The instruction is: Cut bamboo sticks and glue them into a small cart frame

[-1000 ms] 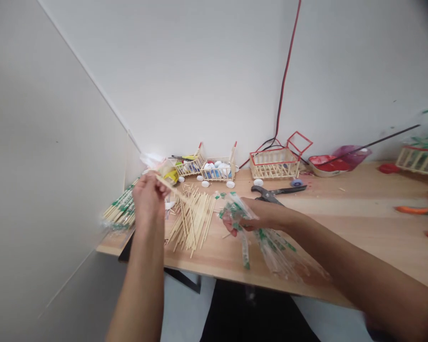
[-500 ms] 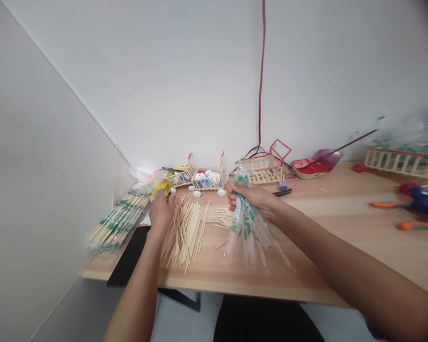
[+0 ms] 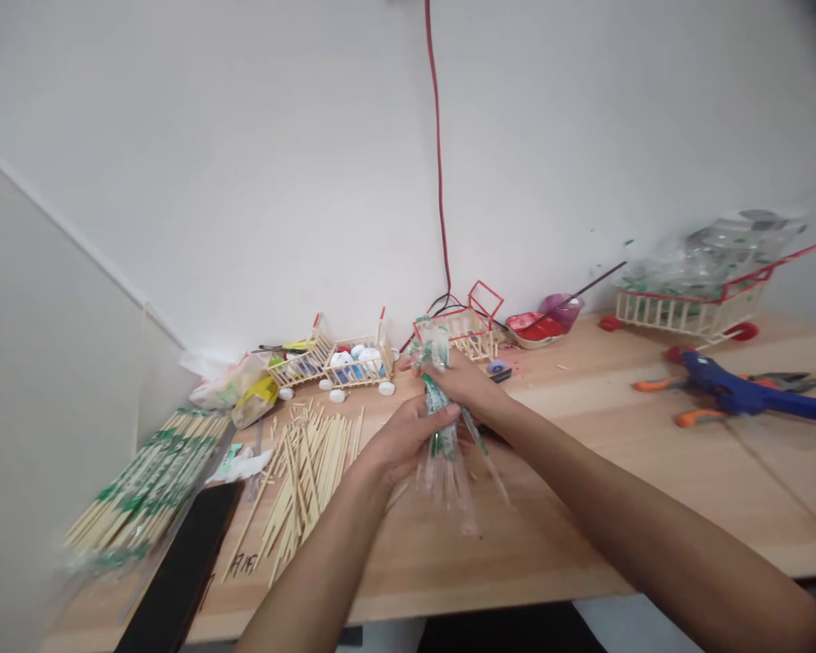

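Now clasping with the left hand the same limp bundle of clear plastic sleeves printed in green as held in the right hand, closed around its upper part; left thumb laid across the front, just below the right. Half a second ago, reaching with the left hand over the loose heap of thin, pale wooden sticks; now brought across to the sleeves, so working both-handed on the wrappers, with neither hand on the sticks. Left of the hands, partly behind the left forearm, that heap; farther left, a flat stack of sticks in green-and-white wrappers. Just beyond the hands, partly hidden, a red-rimmed cart of pale wooden sticks; well to the right, a blue plastic tool.
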The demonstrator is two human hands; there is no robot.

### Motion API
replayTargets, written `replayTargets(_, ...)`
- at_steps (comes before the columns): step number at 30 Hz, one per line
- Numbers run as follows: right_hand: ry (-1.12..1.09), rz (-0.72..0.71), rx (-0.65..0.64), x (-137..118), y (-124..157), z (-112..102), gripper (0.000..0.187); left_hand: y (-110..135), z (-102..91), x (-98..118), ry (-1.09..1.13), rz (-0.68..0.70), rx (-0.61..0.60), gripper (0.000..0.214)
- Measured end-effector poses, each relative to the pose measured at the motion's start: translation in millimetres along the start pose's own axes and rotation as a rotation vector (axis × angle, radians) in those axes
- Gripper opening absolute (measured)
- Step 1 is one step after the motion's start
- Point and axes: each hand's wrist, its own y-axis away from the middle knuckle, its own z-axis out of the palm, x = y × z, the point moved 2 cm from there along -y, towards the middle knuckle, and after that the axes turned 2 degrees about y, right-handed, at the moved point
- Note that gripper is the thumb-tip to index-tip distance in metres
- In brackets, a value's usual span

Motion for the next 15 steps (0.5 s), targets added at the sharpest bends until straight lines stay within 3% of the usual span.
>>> replayTargets(5, -0.107, 0.23, -0.084, 11.7, 1.0, 2.3, 0.02, -3.0, -12.0, -9.8, -0.031, 0.022, 0.065, 0.039)
replayTargets(9, -0.316, 0.219, -0.176, 13.3, 5.7, 9.4, 0.033, 0.2, -13.0, -13.2, 0.001, 0.028, 0.088, 0.042)
replayTargets(15, -0.266, 0.214, -0.131, 14.5, 8.1, 19.8, 0.029, 1.6, -10.6, -15.3, 0.253, -0.04, 0.003, 0.044)
